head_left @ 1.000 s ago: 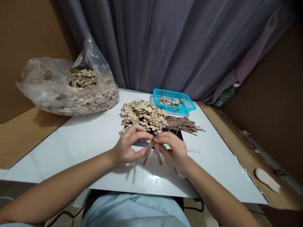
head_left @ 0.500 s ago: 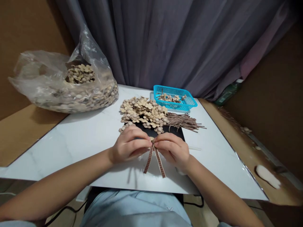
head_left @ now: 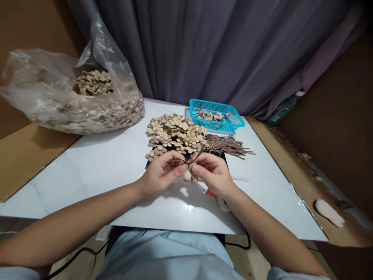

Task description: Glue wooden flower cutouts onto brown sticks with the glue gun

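Observation:
Close together over the near middle of the table, my left hand point(head_left: 163, 171) and my right hand point(head_left: 215, 173) pinch one small pale flower-shaped piece point(head_left: 187, 176) between thumbs and fingers. Its rounded, fuzzy side faces me. A brown ribbon point(head_left: 199, 151) sticks up and away from the fingertips on the right; another dark strip runs along the left fingers. Just beyond the hands, a heap of similar flower pieces point(head_left: 175, 134) lies on a black mat point(head_left: 224, 156). Beside it is a bundle of brown ribbon strips point(head_left: 229, 144).
A blue basket point(head_left: 219, 125) with some pieces stands at the back. A large clear bag point(head_left: 124, 77) of flower pieces sits left. Partly behind my right hand are an orange tip point(head_left: 211, 192) and a whitish object point(head_left: 223, 204). A translucent stick point(head_left: 240, 179) lies right.
The flower piece has been turned over: the checked ribbon tails that hung toward me now point away. My thumbs have come to the near side. The view has shifted slightly.

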Demonstrator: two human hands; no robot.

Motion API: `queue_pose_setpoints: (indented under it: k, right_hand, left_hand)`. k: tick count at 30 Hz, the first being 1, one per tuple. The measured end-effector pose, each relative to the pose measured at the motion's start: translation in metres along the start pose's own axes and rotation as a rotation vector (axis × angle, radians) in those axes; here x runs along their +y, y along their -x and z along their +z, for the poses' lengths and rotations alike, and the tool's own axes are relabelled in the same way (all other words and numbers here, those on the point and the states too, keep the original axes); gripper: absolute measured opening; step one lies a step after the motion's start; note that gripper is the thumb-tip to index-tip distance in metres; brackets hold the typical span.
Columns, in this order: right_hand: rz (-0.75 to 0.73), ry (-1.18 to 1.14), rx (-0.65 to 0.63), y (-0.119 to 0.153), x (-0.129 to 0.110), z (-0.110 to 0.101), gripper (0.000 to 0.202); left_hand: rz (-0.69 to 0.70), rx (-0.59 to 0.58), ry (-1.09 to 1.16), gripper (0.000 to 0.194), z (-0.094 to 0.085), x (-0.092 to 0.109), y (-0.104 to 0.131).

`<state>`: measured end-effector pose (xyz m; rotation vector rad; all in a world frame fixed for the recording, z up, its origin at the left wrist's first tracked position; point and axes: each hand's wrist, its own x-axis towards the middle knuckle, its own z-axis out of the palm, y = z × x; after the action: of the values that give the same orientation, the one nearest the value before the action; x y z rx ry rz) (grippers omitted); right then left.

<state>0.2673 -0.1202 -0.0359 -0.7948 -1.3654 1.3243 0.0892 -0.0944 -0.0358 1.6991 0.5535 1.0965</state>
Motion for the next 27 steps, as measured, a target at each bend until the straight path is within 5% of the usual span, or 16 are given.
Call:
queue_pose_setpoints:
  k: [4,11,16,23,27]
  right_hand:
    - [0.095,-0.123,0.065,-0.004,0.005,0.001,0.019]
    - [0.126,-0.018,0.123,-0.009,0.007,-0.001,0.021]
    - [0.135,0.019,0.127,-0.01,0.006,0.001,0.025]
    - [0.136,-0.008,0.109,-0.01,0.008,0.004,0.024]
    - [0.099,-0.032,0.203,-0.011,0.01,0.004,0.023]
  left_hand:
    - [-0.098,0.076,0.083,0.021,0.002,0.002,-0.006]
    - [-0.235,0.175,0.113,0.025,0.002,-0.005,-0.01]
    - [-0.331,0.141,0.197,0.027,0.003,-0.004,-0.011]
    - [-0.341,0.172,0.278,0.027,0.004,-0.009,-0.011]
    - [-0.322,0.232,0.303,0.029,0.004,-0.015,-0.012]
